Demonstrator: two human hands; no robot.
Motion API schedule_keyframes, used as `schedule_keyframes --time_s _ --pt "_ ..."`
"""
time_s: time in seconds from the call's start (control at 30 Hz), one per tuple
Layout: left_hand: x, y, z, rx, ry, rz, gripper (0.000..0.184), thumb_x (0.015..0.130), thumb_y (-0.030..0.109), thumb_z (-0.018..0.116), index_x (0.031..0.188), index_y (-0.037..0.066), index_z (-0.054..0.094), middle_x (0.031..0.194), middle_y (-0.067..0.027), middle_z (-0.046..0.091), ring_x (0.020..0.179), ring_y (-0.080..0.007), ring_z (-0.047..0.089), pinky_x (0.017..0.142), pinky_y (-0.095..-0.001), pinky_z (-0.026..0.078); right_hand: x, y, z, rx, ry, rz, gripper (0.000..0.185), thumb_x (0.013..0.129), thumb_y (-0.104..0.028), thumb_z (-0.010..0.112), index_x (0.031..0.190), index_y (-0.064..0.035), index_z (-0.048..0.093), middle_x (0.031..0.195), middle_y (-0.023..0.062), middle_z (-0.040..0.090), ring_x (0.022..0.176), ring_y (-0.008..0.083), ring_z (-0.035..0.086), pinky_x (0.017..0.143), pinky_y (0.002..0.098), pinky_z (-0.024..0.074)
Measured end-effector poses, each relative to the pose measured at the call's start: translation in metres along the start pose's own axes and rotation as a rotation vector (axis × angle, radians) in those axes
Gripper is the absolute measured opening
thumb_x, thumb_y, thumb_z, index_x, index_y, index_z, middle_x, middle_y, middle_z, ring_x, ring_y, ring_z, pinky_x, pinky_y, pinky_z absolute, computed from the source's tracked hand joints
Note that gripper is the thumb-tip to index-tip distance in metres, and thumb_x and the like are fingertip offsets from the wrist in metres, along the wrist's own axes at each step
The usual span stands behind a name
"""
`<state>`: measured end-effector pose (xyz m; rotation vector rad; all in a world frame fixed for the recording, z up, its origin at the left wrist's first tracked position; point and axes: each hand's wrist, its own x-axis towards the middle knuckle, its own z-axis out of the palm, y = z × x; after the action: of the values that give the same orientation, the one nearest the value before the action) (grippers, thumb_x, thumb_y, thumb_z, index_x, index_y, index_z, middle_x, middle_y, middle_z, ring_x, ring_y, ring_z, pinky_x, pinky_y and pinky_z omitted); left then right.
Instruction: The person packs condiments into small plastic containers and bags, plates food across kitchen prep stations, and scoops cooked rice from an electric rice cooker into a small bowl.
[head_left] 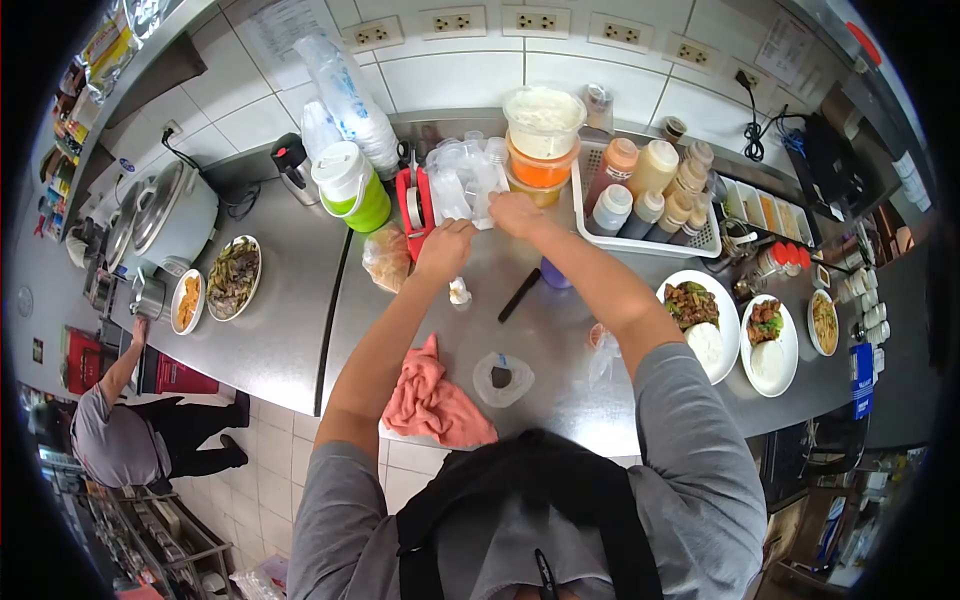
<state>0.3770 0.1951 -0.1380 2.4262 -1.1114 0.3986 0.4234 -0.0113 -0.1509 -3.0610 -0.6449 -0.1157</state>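
Both arms reach forward to a pile of transparent plastic cups and lids near the back wall. My left hand is closed at the pile's front left corner, beside a red tape dispenser. My right hand has its fingers pinched together at the front right corner, by the stacked tubs. What either hand grips is too small to make out. Below my hands lie a crumpled white tissue and a black marker-like stick. A bag of light brown food sits left of my left hand.
A pink cloth and a small plastic bag lie near the front edge. Sauce bottles fill a white basket. Plates of rice and meat stand at right, a green jug at left. Another person stands far left.
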Motion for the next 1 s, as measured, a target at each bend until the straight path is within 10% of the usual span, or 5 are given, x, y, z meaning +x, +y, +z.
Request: schedule_keyframes --time_s 0.3,0.5,0.57,0.77,1.0 --pt "0.043 -0.017 -0.008 0.364 0.129 0.081 0.037 0.078 0.014 0.069 0.114 0.011 0.06 0.115 -0.0042 0.054 0.093 -0.0244 0.057 0.08 -0.0375 0.05 -0.008 0.007 -0.057 0.182 0.133 -0.132 0.019 0.08 -0.021 0.069 0.084 -0.0028 0.063 0.097 0.013 0.057 0.085 0.0341 0.064 0.071 0.0457 0.0509" --pt "0.08 -0.039 -0.028 0.483 0.198 0.091 0.019 0.078 0.013 0.067 0.095 0.008 0.063 0.102 -0.0024 0.057 0.089 -0.0227 0.058 0.075 -0.0335 0.052 -0.02 -0.003 -0.061 0.543 0.487 0.312 0.021 0.081 -0.022 0.07 0.09 -0.0035 0.064 0.097 0.0168 0.063 0.084 0.0351 0.064 0.071 0.0456 0.051" --pt "0.088 -0.038 -0.036 0.486 0.227 0.1 0.017 0.077 0.012 0.067 0.093 0.008 0.064 0.098 -0.0031 0.059 0.087 -0.0236 0.059 0.076 -0.034 0.053 -0.019 0.005 -0.047 0.388 -0.034 0.45 0.027 0.083 -0.016 0.066 0.107 -0.0056 0.065 0.101 0.0186 0.065 0.091 0.0342 0.064 0.077 0.0442 0.0513" --pt "0.097 -0.032 -0.041 0.41 0.221 0.103 0.016 0.075 0.007 0.062 0.091 0.008 0.064 0.098 -0.0049 0.06 0.089 -0.0247 0.059 0.075 -0.0336 0.052 0.022 0.006 0.032 0.517 -0.146 0.097 0.045 0.082 -0.007 0.06 0.127 -0.0088 0.057 0.123 0.0196 0.06 0.114 0.0339 0.057 0.094 0.0432 0.0465" --pt "0.103 -0.033 -0.041 0.371 0.236 0.097 0.016 0.076 0.011 0.069 0.091 0.006 0.064 0.097 -0.0044 0.061 0.09 -0.0244 0.06 0.076 -0.0341 0.052 0.1 0.004 0.125 0.401 0.239 0.227 0.052 0.097 -0.025 0.041 0.148 -0.0149 0.031 0.15 0.0144 0.036 0.137 0.0305 0.036 0.111 0.0381 0.0329"
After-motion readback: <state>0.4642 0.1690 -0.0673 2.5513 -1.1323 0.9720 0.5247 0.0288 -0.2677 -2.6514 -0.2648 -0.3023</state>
